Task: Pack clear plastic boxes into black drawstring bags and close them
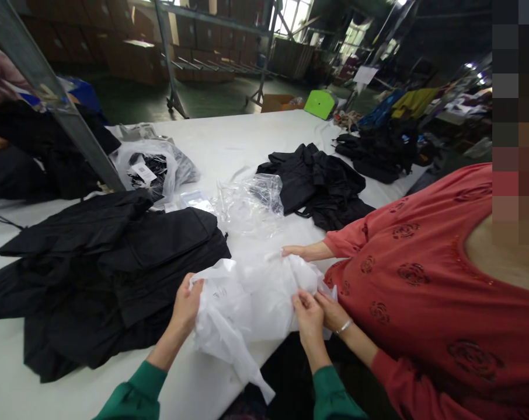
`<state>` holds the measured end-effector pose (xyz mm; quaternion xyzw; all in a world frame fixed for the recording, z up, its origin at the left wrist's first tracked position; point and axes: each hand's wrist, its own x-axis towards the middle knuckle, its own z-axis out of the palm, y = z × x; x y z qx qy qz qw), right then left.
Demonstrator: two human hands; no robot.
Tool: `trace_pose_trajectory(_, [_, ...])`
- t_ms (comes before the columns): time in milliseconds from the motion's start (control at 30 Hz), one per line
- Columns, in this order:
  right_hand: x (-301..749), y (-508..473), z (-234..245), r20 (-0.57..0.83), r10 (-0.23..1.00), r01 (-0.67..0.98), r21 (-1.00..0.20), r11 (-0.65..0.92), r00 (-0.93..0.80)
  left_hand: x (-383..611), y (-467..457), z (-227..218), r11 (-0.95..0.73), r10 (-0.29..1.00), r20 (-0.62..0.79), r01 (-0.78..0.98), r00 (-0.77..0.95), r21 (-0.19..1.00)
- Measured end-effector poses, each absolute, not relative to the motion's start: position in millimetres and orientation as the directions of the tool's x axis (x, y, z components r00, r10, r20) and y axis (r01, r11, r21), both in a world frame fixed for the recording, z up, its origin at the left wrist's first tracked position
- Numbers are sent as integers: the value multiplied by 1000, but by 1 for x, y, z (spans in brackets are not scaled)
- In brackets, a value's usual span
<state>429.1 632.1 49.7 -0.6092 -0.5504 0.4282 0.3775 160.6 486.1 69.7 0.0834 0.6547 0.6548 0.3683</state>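
A crumpled white translucent plastic bag (229, 309) spreads over the near edge of the white table. My left hand (189, 303) grips its left side, fingers curled round the film. On its right side my right hand (308, 315) pinches the plastic with closed fingers. A co-worker in a red top (413, 291) stands at the right and holds the same plastic with both hands, one (303, 252) at its far edge and the other (334, 315) touching beside my right hand. Black folded garments (128, 262) lie just left of my left hand.
Clear plastic film (251, 201) lies crumpled beyond the bag. More black garments (317, 181) are piled behind it. A plastic bag with a labelled black item (150, 172) stands at the back left beside a metal post (58, 99). A green object (320, 105) sits at the table's far edge (229, 119).
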Motion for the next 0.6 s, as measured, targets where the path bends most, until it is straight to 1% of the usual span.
trace_pose_trajectory(33, [432, 634, 59, -27, 999, 415, -909, -41, 41, 155, 473, 75, 139, 571, -336, -315, -749, 939])
trace_pose_trajectory(67, [430, 634, 72, 73, 997, 482, -875, 55, 18, 150, 460, 81, 154, 558, -294, -251, -776, 956])
trace_pose_trajectory(100, [425, 632, 86, 176, 983, 532, -829, 173, -45, 147, 448, 90, 167, 553, -254, -193, -793, 967])
trace_pose_trajectory(133, [414, 629, 101, 267, 952, 546, -781, 303, -148, 144, 436, 100, 175, 561, -226, -152, -797, 973])
trace_pose_trajectory(167, [399, 624, 116, 331, 902, 513, -743, 430, -277, 141, 425, 111, 176, 577, -217, -140, -788, 974])
trace_pose_trajectory(200, [380, 619, 128, 370, 833, 443, -718, 537, -411, 139, 414, 124, 166, 594, -226, -157, -772, 974])
trace_pose_trajectory(233, [359, 614, 138, 383, 751, 356, -705, 614, -538, 137, 403, 138, 148, 605, -237, -185, -760, 971])
trace_pose_trajectory(267, [336, 610, 144, 372, 662, 270, -702, 659, -650, 134, 392, 152, 124, 606, -246, -215, -757, 969])
trace_pose_trajectory(333, [294, 604, 147, 285, 483, 145, -723, 675, -828, 126, 368, 181, 68, 563, -243, -249, -790, 966])
trace_pose_trajectory(433, [248, 596, 136, 113, 254, 74, -778, 623, -961, 107, 321, 211, 14, 417, -236, -253, -878, 967])
trace_pose_trajectory(500, [228, 589, 130, 63, 150, 38, -807, 589, -987, 93, 285, 216, 14, 273, -255, -261, -928, 965])
trace_pose_trajectory(600, [206, 567, 134, 102, 80, -44, -845, 533, -992, 77, 230, 204, -30, 3, -267, -267, -964, 963])
